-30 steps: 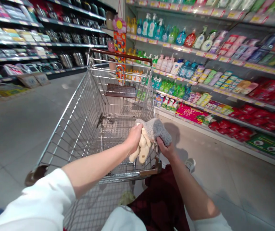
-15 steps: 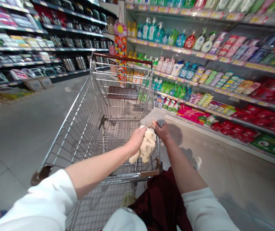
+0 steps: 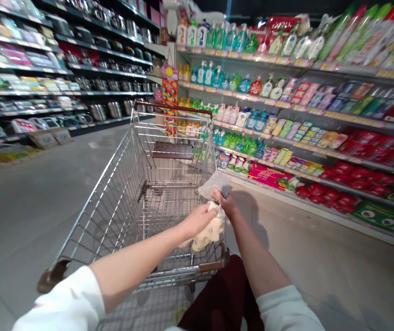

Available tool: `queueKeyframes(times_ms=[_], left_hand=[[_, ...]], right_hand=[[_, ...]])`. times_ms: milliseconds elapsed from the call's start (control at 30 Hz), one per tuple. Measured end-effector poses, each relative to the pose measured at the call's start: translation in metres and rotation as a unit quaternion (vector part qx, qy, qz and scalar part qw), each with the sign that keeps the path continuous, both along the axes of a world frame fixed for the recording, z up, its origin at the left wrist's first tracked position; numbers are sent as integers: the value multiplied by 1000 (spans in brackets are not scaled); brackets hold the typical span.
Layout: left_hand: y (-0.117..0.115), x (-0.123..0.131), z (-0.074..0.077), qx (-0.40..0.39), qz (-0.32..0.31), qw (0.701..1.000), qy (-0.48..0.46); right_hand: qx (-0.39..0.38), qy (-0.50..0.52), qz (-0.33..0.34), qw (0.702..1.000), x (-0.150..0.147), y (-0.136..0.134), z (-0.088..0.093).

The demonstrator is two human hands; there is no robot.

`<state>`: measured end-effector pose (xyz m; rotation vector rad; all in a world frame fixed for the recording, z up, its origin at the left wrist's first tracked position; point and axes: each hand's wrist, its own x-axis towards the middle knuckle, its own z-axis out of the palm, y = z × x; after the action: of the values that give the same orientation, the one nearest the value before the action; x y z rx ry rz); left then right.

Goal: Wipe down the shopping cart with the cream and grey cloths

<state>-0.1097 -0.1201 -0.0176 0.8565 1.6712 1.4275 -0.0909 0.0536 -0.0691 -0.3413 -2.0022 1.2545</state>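
The left hand (image 3: 197, 221) is gripping a cream plush cloth (image 3: 211, 231) with curled fingers, the cloth bulging out below them, just above the near end of a wire shopping cart (image 3: 109, 197). The right hand (image 3: 227, 203) is pinching a grey speckled cloth (image 3: 213, 185) between pressed-together fingers, the cloth sticking out beyond the fingertips over the cart.

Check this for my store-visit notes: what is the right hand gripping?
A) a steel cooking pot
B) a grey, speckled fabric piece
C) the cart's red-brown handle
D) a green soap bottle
B. The right hand pinches the grey, speckled fabric piece above the chrome wire shopping cart.
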Motion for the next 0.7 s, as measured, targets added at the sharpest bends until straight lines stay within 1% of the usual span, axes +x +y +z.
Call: queueKeyframes(times_ms=[33,67,133,167,200,233,267,300,333,367,400,433,467,500,533,567,633,700], left_hand=[[-4,1,6,-17,-41,996,80],[-9,3,15,-34,-80,983,162],[-24,13,32,-61,-131,943,300],[-34,20,38,-71,-137,924,349],[-47,29,42,-80,-126,911,383],[-61,38,42,-85,-100,904,407],[-76,46,38,-89,-62,900,422],[-91,54,29,-97,-3,897,431],[-106,61,18,-110,66,893,432],[-119,65,5,-124,145,878,438],[-131,68,-8,-150,214,854,450],[-139,69,-21,-178,267,821,473],[-145,69,-31,-206,301,785,501],[-148,68,-38,-233,317,752,529],[-148,67,-43,-255,319,724,556],[-146,65,-46,-272,313,703,578],[-141,62,-47,-287,297,680,606],[-138,60,-47,-288,293,669,619]], right_hand=[[-10,7,-4,1000,-1,-1,-2],[-25,14,-8,1000,-3,-1,-4],[-64,21,-15,998,-4,-2,-7],[-81,21,-19,996,-4,-3,-8],[-93,20,-22,995,-4,-3,-8],[-95,17,-22,995,-3,-3,-8],[-90,17,-18,996,-2,-3,-7],[-83,18,-11,996,-1,-4,-7],[-75,22,0,997,0,-4,-6],[-64,25,11,998,1,-5,-5],[-53,28,20,998,2,-5,-4],[-43,30,24,998,3,-6,-4],[-33,29,24,999,3,-7,-4],[-23,26,19,999,3,-7,-4],[-15,23,12,1000,4,-8,-5],[-6,17,6,1000,4,-8,-5],[15,-1,3,1000,3,-8,-5],[43,-18,13,999,3,-7,-5]])
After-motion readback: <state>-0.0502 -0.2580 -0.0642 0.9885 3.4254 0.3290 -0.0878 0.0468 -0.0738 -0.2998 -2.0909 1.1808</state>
